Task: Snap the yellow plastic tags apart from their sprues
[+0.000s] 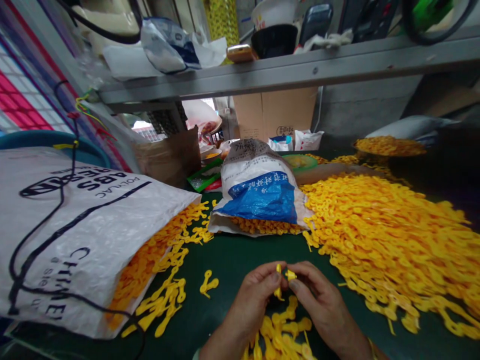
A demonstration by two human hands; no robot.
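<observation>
My left hand (258,290) pinches a flat yellow plastic piece (278,285), held on edge between thumb and forefinger. Close beside it, my right hand (318,295) grips a small yellow plastic part (290,275), its fingertips nearly meeting the left ones. Whether the two parts touch is hard to make out. Under both hands lies a small heap of yellow pieces (279,330) with rounded ends. One loose three-armed yellow piece (208,284) rests on the green table (232,255) left of my hands.
A large heap of yellow pieces (390,235) covers the right side. At left, a white sack (75,215) spills similar pieces; a black cord crosses it. A blue-and-white bag (262,195) opens toward me, small yellow parts inside. A grey metal shelf beam (285,75) spans overhead.
</observation>
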